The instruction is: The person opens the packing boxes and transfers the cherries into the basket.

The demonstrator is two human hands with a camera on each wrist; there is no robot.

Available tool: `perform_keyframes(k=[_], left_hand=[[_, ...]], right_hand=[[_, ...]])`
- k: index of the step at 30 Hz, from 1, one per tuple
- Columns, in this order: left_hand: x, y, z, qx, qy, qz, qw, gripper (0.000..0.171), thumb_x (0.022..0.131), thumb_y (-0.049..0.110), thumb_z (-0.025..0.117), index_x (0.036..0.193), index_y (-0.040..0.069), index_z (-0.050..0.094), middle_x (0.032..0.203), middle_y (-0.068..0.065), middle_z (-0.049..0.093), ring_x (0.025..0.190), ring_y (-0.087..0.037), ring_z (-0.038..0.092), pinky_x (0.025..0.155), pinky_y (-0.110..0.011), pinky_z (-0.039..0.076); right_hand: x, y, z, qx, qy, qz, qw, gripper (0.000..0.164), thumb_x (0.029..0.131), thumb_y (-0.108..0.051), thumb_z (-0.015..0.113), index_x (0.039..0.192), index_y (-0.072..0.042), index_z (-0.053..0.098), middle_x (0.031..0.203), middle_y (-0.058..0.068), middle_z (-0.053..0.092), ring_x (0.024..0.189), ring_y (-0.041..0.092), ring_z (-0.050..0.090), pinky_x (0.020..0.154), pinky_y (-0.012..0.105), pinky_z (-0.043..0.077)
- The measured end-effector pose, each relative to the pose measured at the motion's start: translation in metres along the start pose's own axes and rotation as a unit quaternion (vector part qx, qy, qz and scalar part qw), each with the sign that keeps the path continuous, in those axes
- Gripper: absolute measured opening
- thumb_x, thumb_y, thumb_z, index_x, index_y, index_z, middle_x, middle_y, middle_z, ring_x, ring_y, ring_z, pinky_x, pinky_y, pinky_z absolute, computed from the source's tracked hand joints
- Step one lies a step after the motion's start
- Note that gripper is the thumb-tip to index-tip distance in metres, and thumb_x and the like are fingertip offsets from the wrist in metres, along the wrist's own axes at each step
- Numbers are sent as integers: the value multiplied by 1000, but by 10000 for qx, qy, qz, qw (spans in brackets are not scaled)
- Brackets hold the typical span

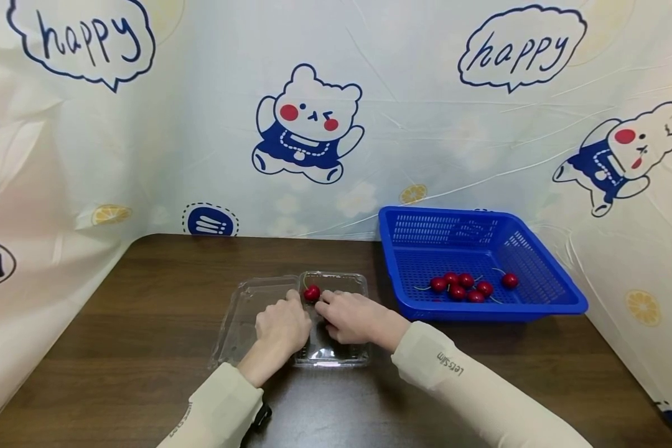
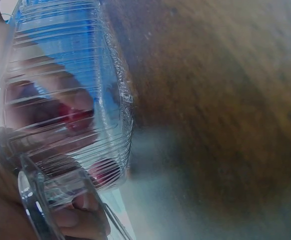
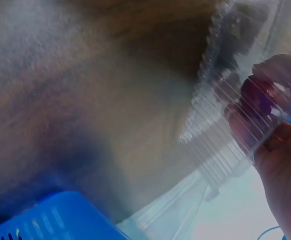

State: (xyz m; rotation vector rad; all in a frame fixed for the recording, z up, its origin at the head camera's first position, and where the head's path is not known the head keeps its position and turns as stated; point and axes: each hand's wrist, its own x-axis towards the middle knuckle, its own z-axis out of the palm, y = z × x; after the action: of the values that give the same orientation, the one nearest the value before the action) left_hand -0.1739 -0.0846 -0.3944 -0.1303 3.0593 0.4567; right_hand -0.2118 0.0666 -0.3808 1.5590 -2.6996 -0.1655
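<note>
A clear plastic clamshell box (image 1: 333,356) lies open on the table, its lid (image 1: 241,311) folded out to the left. My left hand (image 1: 284,320) holds the box along the hinge side, fingers bent over the edge. Inside the box is my right hand (image 1: 350,316); in the right wrist view its fingers pinch a dark red cherry (image 3: 256,95), seen through the ribbed wall. That cherry is hidden under the hand in the head view. Another cherry (image 1: 312,293) with a stem sits in the far left corner of the box, by the right fingertips.
At the right stands a blue plastic basket (image 1: 493,308) with several stemmed cherries (image 1: 457,292) in it. The brown wooden table (image 1: 117,348) runs back to a printed cloth (image 1: 414,143) that hangs behind and on both sides.
</note>
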Motion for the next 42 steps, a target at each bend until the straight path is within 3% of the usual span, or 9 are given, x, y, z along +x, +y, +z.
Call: perform_keyframes(k=[14, 26, 33, 42], left_hand=[[1, 0, 0, 58, -85, -30, 9999, 26, 91, 24, 52, 98, -1, 52, 84, -24, 70, 71, -41, 66, 54, -51, 51], [0, 0, -2, 23, -46, -24, 10000, 25, 91, 23, 50, 95, -1, 51, 85, -25, 70, 73, -43, 67, 54, -52, 51], [0, 0, -1, 1, -24, 5, 10000, 24, 91, 23, 51, 95, -1, 51, 83, -25, 70, 71, -42, 66, 52, -51, 50], [-1, 1, -1, -26, 1, 0, 10000, 25, 91, 22, 50, 96, -2, 51, 84, -26, 70, 72, -43, 66, 53, -52, 51]], right_hand=[[-2, 15, -18, 323, 384, 307, 9983, 16, 86, -16, 64, 101, -8, 61, 94, 8, 60, 77, 21, 62, 68, 37, 58], [-7, 32, -38, 482, 557, 756, 9944, 25, 88, -19, 64, 109, -7, 63, 99, 9, 61, 83, 20, 62, 70, 35, 59], [-14, 46, -46, 616, 978, 882, 9894, 20, 87, -16, 65, 105, -8, 64, 94, 8, 62, 77, 20, 60, 66, 36, 57], [-26, 67, -54, 774, 1103, 1248, 9830, 20, 87, -13, 64, 106, -7, 63, 99, 11, 63, 78, 22, 60, 70, 39, 57]])
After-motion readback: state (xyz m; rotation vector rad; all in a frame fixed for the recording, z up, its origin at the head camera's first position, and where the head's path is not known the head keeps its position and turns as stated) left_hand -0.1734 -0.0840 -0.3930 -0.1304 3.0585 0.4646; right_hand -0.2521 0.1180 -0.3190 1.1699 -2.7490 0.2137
